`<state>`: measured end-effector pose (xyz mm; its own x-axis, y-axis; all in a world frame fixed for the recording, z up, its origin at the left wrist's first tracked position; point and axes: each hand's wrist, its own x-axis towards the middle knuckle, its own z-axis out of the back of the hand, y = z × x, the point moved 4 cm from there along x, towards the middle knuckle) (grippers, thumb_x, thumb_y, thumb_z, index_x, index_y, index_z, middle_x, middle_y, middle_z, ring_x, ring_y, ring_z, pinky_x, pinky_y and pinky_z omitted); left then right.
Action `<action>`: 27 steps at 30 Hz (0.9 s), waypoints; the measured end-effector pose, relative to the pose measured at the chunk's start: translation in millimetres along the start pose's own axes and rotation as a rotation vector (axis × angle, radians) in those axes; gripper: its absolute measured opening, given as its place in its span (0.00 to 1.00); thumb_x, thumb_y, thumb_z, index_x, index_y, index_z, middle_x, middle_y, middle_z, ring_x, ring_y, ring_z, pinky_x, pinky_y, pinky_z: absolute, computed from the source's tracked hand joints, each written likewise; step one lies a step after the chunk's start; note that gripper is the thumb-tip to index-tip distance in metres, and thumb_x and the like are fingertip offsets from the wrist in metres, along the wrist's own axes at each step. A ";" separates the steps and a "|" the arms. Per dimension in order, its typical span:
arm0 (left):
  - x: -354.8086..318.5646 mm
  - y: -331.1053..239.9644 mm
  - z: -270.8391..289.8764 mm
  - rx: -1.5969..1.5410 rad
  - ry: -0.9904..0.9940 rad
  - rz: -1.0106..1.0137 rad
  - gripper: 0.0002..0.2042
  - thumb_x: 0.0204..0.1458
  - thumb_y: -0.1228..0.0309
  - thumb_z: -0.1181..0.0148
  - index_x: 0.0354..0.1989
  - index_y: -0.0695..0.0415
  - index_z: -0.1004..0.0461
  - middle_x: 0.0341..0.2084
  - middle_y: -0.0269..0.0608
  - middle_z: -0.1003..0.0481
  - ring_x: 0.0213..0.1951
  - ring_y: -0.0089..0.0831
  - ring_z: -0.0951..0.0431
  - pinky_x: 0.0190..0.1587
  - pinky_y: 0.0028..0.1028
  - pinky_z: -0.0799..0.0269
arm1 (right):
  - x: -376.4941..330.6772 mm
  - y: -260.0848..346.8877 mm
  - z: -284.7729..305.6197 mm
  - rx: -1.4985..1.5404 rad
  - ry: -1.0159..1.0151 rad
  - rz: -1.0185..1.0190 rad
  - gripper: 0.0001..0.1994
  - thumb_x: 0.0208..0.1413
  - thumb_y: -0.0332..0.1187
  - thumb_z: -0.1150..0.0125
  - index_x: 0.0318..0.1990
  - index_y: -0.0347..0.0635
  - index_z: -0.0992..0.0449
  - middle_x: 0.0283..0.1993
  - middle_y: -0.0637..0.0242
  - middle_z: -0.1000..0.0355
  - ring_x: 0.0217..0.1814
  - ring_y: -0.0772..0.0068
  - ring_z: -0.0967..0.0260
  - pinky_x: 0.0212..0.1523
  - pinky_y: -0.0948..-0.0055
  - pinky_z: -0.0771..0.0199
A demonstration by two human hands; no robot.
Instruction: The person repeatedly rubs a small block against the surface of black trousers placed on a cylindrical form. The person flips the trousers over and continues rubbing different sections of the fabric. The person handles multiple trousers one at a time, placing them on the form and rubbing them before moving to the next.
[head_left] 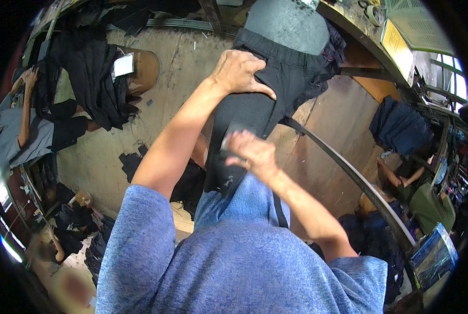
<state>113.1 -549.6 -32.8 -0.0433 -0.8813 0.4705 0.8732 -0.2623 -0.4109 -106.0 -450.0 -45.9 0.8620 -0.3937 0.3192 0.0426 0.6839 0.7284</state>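
Observation:
A pair of black trousers (249,112) stretches away from my body, its waistband at the far end against a grey rounded board (286,29). My left hand (240,73) is closed over the trousers' left edge below the waistband, thumb lying across the cloth. Lower down the leg, my right hand (255,156) is closed and smeared by motion. A greyish blur shows at its fingers; what it grips cannot be made out. Pale specks mark the cloth near the hem, close to my blue shirt.
A curved metal rail (349,170) runs down on the right. Dark cloth (401,125) is heaped beyond it. At left, a person in grey (27,131) handles black garments (93,73). Another person in green (427,206) sits at right. A tape roll (374,14) lies at the far right.

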 end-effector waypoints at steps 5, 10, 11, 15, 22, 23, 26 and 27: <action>0.6 -2.1 2.6 0.019 0.052 0.045 0.39 0.32 0.29 0.19 0.17 0.54 0.32 0.15 0.40 0.30 0.23 0.44 0.22 0.29 0.38 0.24 | -10.6 48.2 17.3 0.448 0.341 0.093 0.23 0.54 0.49 0.22 0.50 0.43 0.13 0.55 0.61 0.14 0.59 0.58 0.15 0.65 0.60 0.15; 1.5 1.0 1.7 0.018 0.043 0.013 0.38 0.34 0.30 0.19 0.18 0.55 0.32 0.15 0.40 0.30 0.23 0.44 0.22 0.27 0.40 0.25 | 39.6 -61.8 30.3 0.048 -0.064 -0.103 0.23 0.47 0.42 0.18 0.51 0.45 0.14 0.55 0.61 0.14 0.60 0.59 0.15 0.65 0.57 0.14; 1.1 1.5 0.2 0.051 0.062 0.016 0.38 0.34 0.31 0.20 0.17 0.55 0.33 0.16 0.40 0.29 0.23 0.43 0.22 0.28 0.40 0.25 | 29.6 -58.5 18.5 -0.015 -0.029 -0.013 0.24 0.44 0.42 0.16 0.50 0.46 0.14 0.55 0.62 0.14 0.60 0.61 0.15 0.65 0.57 0.15; 1.3 1.5 -0.2 0.033 0.036 0.009 0.38 0.34 0.31 0.19 0.17 0.54 0.34 0.16 0.39 0.29 0.23 0.43 0.22 0.28 0.40 0.25 | -43.7 20.8 -10.6 0.238 0.029 -0.056 0.26 0.45 0.47 0.16 0.49 0.44 0.13 0.54 0.61 0.13 0.59 0.62 0.14 0.62 0.60 0.13; 0.9 3.1 0.8 0.040 0.029 0.000 0.38 0.32 0.30 0.19 0.19 0.54 0.30 0.18 0.39 0.27 0.24 0.43 0.21 0.29 0.40 0.25 | 35.2 -24.7 48.2 0.330 -0.056 -0.113 0.21 0.53 0.42 0.21 0.51 0.41 0.13 0.54 0.59 0.13 0.55 0.58 0.13 0.57 0.61 0.13; -0.4 4.3 -0.5 0.039 0.038 0.012 0.37 0.32 0.29 0.20 0.20 0.54 0.28 0.18 0.40 0.27 0.25 0.43 0.20 0.29 0.41 0.25 | 33.4 -38.1 48.2 0.279 -0.182 -0.311 0.22 0.53 0.40 0.22 0.53 0.39 0.13 0.55 0.57 0.13 0.55 0.57 0.13 0.58 0.60 0.13; -5.2 4.9 -5.6 0.044 0.040 -0.001 0.38 0.34 0.28 0.21 0.18 0.54 0.30 0.18 0.41 0.26 0.26 0.44 0.18 0.29 0.41 0.24 | 7.6 -8.7 20.7 0.160 -0.054 -0.046 0.26 0.49 0.43 0.21 0.56 0.42 0.13 0.55 0.59 0.13 0.62 0.56 0.15 0.68 0.53 0.17; -6.4 6.0 -6.8 0.055 0.038 0.004 0.38 0.34 0.27 0.23 0.18 0.54 0.29 0.18 0.40 0.25 0.26 0.44 0.17 0.29 0.41 0.23 | -12.0 12.8 10.2 0.280 -0.063 -0.065 0.27 0.47 0.43 0.19 0.55 0.43 0.13 0.55 0.61 0.13 0.63 0.58 0.16 0.70 0.53 0.19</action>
<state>115.3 -548.2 -43.6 -0.0571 -0.8969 0.4386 0.8985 -0.2377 -0.3690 -121.0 -442.8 -34.2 0.8287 -0.4744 0.2968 -0.0514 0.4635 0.8846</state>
